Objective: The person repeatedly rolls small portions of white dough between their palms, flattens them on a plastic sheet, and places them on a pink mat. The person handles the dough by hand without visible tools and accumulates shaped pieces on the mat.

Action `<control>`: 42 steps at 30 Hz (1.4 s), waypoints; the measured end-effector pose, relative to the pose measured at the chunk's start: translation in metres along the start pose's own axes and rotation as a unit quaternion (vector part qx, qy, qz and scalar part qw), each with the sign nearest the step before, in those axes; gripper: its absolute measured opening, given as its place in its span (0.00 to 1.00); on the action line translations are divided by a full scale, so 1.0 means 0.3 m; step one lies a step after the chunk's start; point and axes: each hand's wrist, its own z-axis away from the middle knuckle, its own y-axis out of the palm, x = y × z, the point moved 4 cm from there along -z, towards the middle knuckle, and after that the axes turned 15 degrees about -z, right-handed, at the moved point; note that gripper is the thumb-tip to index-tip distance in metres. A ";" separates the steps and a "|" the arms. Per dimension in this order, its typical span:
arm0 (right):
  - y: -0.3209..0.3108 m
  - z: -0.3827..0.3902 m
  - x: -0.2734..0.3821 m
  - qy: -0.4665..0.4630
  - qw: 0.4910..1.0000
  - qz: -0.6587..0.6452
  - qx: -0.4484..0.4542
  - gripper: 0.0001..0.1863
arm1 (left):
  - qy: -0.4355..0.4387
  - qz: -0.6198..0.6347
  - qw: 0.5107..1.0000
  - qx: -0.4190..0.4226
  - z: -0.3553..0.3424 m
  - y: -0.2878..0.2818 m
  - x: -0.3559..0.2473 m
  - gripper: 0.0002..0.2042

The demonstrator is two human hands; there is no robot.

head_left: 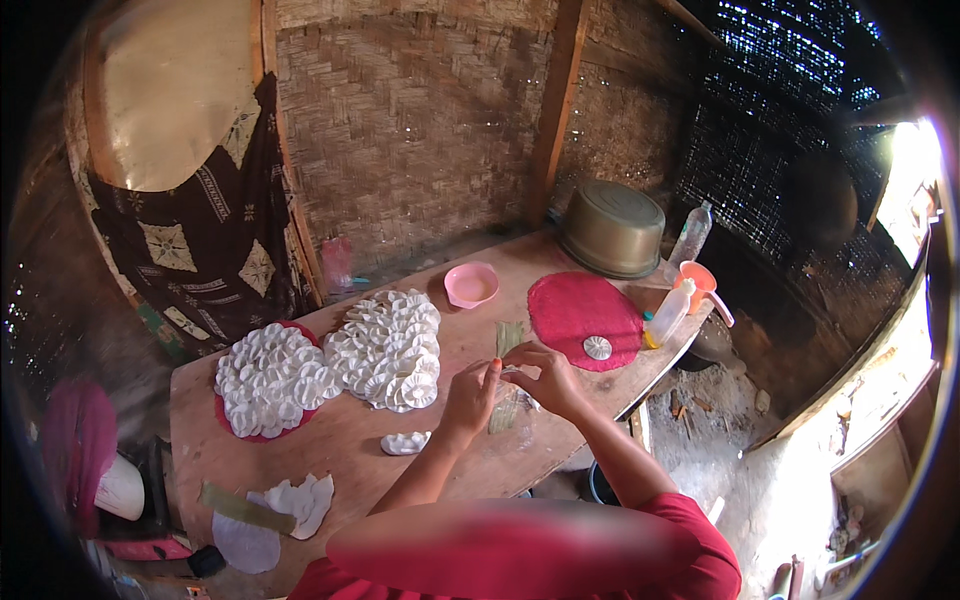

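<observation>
My left grip point(473, 394) and right grip point(551, 378) meet fingertip to fingertip over the counter point(460, 475). R thumb & index are pinched nearly closed on a small pale piece point(511, 372), mostly hidden by the fingers; L fingertips come right up to it, but can't tell if they've hold of it too. A white bit point(529, 401) shows just below the R grip — can't tell if it's part of the same piece. Under both, a flat green strip point(503, 416) lies on the wood.

Handling, my guess: v. light, soft, prob. a bit sticky, easily torn or squashed. Best taken by the outer edge w/ fingertips only, min. pressure — a hard pinch would likely flatten it.

L of my grips: two heaps of white pleated discs, the nearer heap point(388, 350) and the farther heap point(272, 378); a white lump point(405, 443) sits closer, near my L forearm. Beyond the grips, slightly L, a pink bowl point(471, 295). To the R & beyond, a red round mat point(572, 312) w/ one pleated disc point(597, 348) on it, a small bottle w/ yellow cap point(671, 312) just beside it, and a big metal basin point(614, 232) farther off.
</observation>
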 end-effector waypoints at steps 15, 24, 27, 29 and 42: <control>-0.650 0.124 -1.039 0.292 0.902 0.169 -0.268 0.09 | -0.136 0.002 0.989 0.062 0.088 0.168 0.372 0.17; -0.646 0.150 -1.240 0.377 0.868 0.282 -0.157 0.18 | 0.016 -0.289 0.952 0.096 0.048 0.205 0.393 0.24; -0.537 0.154 -1.007 0.149 0.842 0.469 -0.222 0.18 | 0.011 -0.289 0.948 0.134 0.057 0.207 0.392 0.28; -0.399 0.178 -0.918 0.220 0.926 0.233 -0.198 0.15 | -0.015 -0.320 0.935 0.150 0.061 0.204 0.384 0.30; -0.137 0.267 -0.583 0.080 0.974 0.151 -0.151 0.15 | -0.071 0.019 0.993 0.097 0.036 0.077 0.340 0.04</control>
